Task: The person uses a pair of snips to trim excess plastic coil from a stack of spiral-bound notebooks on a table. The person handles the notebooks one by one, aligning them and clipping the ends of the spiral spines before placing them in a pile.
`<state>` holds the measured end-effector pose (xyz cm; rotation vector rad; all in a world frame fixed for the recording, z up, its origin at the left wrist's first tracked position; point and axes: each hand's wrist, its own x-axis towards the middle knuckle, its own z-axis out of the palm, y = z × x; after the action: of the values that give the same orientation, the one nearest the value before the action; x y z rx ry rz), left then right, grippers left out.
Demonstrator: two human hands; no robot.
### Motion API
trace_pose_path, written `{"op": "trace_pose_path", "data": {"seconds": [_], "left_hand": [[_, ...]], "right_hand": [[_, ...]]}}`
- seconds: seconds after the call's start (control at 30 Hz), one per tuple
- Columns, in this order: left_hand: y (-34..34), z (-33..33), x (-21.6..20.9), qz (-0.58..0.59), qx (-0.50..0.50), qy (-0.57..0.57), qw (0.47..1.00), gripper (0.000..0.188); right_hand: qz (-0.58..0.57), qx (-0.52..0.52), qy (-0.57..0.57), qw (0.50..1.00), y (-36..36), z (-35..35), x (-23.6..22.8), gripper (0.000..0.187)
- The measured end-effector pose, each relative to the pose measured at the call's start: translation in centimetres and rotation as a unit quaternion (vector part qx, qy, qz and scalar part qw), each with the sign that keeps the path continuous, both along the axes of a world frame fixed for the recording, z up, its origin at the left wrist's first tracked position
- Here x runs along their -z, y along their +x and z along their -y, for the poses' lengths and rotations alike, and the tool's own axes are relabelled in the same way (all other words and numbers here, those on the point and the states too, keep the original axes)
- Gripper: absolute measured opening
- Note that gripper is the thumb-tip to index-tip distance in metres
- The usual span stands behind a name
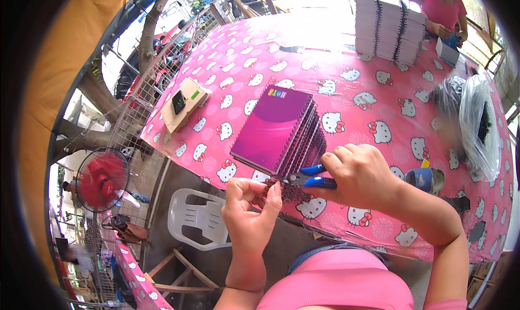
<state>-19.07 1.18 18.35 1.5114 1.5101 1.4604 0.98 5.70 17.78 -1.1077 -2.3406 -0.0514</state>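
Observation:
A stack of purple notebooks (273,127) with black spiral bindings lies on the table in front of me. My right hand (360,172) is closed round pliers with blue handles (319,181). Their dark jaws point left, at the near corner of the stack by the ends of the bindings. My left hand (250,206) is just left of the jaws, thumb and fingers curled together in a pinch beside that corner. Dark coil-like material (295,193) shows beneath the jaws. What sits between my left fingertips is too small to make out.
A pink patterned cloth (346,101) covers the table. Tall stacks of spiral-bound books (387,28) stand at the far right, near another person (444,12). Plastic bags (476,126) and a blue-grey roll-like object (425,180) lie right. A phone (178,101) rests on a cardboard box (187,107); a white chair (197,218) stands left.

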Motion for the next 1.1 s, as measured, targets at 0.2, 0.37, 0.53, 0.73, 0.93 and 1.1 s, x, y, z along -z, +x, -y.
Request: {"op": "trace_pose_path", "data": {"seconds": [0.2,0.37,0.53,0.73,0.93,1.1], "left_hand": [[-0.9,-0.1,0.2,0.048,0.020,-0.041,0.998,0.027],[-0.9,-0.1,0.7,0.077,0.079,-0.052,0.993,0.034],[-1.1,-0.1,1.1,0.001,0.067,-0.044,0.997,0.028],[-1.5,-0.1,0.8,0.043,0.066,-0.089,0.993,0.028],[-0.9,-0.3,0.9,0.030,0.097,-0.097,0.990,0.031],[-1.2,-0.6,0.8,-0.018,0.088,-0.091,0.992,0.029]], "right_hand": [[-0.007,0.044,-0.043,0.998,0.5,1.5,0.2,0.049],[-0.009,0.052,0.046,0.998,-0.1,1.1,0.6,0.055],[0.011,0.035,-0.022,0.999,-0.5,1.0,0.2,0.048],[0.009,0.059,-0.042,0.997,0.1,1.8,1.1,0.045],[-0.024,0.057,0.088,0.994,-0.4,0.9,2.3,0.046],[0.003,0.055,-0.036,0.998,-0.9,1.1,2.5,0.046]]}}
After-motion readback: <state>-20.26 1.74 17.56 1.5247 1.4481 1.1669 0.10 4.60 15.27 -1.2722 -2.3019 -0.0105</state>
